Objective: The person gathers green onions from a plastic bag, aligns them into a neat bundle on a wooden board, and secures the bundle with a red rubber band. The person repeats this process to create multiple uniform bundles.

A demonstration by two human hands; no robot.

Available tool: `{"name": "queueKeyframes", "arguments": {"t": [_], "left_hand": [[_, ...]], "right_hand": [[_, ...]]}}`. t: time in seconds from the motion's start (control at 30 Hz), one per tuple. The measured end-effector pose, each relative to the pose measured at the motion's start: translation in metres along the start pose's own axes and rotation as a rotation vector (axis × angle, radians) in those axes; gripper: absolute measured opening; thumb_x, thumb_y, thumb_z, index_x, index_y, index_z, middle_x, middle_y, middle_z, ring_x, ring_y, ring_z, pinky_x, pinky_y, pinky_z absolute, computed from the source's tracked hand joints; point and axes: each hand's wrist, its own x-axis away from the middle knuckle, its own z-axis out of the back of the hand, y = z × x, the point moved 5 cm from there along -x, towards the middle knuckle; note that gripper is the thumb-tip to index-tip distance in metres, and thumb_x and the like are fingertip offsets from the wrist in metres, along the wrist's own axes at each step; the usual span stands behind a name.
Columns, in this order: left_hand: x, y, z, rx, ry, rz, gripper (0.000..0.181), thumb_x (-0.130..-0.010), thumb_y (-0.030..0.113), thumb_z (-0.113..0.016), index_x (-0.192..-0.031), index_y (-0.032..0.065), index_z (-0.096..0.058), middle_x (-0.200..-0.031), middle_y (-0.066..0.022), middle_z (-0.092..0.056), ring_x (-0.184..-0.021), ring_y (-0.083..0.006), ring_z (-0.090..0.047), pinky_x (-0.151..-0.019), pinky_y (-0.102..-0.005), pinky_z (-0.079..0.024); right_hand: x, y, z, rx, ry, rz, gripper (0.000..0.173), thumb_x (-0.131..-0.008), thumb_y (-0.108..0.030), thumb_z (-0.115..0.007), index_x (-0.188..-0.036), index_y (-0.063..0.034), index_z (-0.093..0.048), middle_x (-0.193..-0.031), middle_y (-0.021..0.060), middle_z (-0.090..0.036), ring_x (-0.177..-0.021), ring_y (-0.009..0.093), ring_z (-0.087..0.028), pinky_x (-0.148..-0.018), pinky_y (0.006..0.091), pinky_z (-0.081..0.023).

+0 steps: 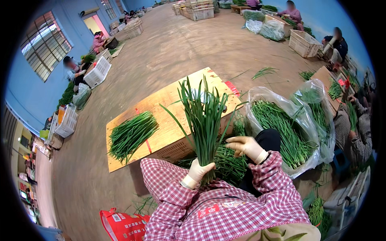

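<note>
My gloved left hand (199, 172) grips a bunch of long green leafy stalks, likely garlic chives (205, 129), near its lower end. The leaves stand upright and fan out at the top. To the right of the bunch, my gloved right hand (245, 147) is held in the air with fingers apart and nothing in it. A wooden board (169, 105) rests on a crate (175, 149) in front of me. On its left part lies another bundle of chives (132, 135), across a red tie strip (148, 146). Loose chives (230, 164) are heaped below my hands.
A clear plastic bag (262, 93) full of chives stands at my right, beside a co-worker's checked sleeve (363, 144). A red bag (123, 224) is at lower left. White crates (98, 72) and seated people line both walls. Stray stalks (264, 72) lie on the floor.
</note>
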Motion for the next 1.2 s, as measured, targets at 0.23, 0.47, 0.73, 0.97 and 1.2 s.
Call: {"name": "queueKeyframes", "arguments": {"t": [0.23, 0.47, 0.73, 0.97, 1.2], "left_hand": [[0.005, -0.014, -0.006, -0.085, 0.009, 0.010, 0.031, -0.077, 0.011, -0.072, -0.105, 0.0016, -0.062, -0.091, 0.0002, -0.064, -0.079, -0.0097, -0.059, -0.072, -0.0266, -0.050], [0.002, -0.017, -0.006, -0.185, 0.023, -0.046, 0.029, -0.077, 0.012, -0.074, -0.101, 0.0024, -0.061, -0.088, 0.0009, -0.062, -0.078, -0.0084, -0.056, -0.071, -0.0259, -0.047], [0.002, -0.030, -0.007, -0.126, 0.039, 0.059, 0.029, -0.077, 0.010, -0.073, -0.100, 0.0015, -0.060, -0.088, 0.0003, -0.061, -0.077, -0.0092, -0.055, -0.070, -0.0257, -0.046], [0.000, -0.037, -0.007, -0.083, -0.012, 0.126, 0.030, -0.078, 0.010, -0.073, -0.104, 0.0005, -0.060, -0.090, -0.0005, -0.062, -0.079, -0.0097, -0.057, -0.073, -0.0262, -0.048], [-0.004, -0.054, 0.001, -0.107, -0.028, 0.100, 0.030, -0.078, 0.011, -0.073, -0.103, -0.0001, -0.060, -0.090, -0.0037, -0.065, -0.080, -0.0112, -0.059, -0.073, -0.0269, -0.049]], "right_hand": [[-0.015, -0.002, -0.046, -0.008, -0.359, 0.145, 0.072, -0.079, -0.033, -0.075, -0.135, -0.0019, -0.043, -0.108, 0.0100, -0.063, -0.069, 0.011, -0.054, -0.057, 0.0243, -0.046], [-0.020, -0.072, -0.016, -0.124, -0.141, 0.286, 0.039, -0.079, -0.027, -0.075, -0.108, -0.0035, -0.064, -0.086, 0.0020, -0.066, -0.071, 0.010, -0.058, -0.057, 0.0250, -0.046], [-0.028, -0.062, 0.018, 0.015, 0.066, 0.395, 0.025, -0.087, -0.024, -0.066, -0.099, -0.0032, -0.069, -0.071, 0.0021, -0.063, -0.055, 0.009, -0.053, -0.054, 0.0225, -0.045], [-0.062, -0.042, 0.056, -0.508, 0.201, 0.241, 0.033, -0.088, -0.026, -0.068, -0.114, -0.0071, -0.062, -0.083, -0.0014, -0.066, -0.067, 0.007, -0.061, -0.057, 0.0205, -0.047], [0.000, -0.091, 0.079, -0.208, 0.886, 0.906, 0.034, -0.089, -0.001, -0.059, -0.122, 0.0004, -0.054, -0.109, 0.0084, -0.063, -0.085, 0.008, -0.059, -0.071, 0.0215, -0.049]]}}
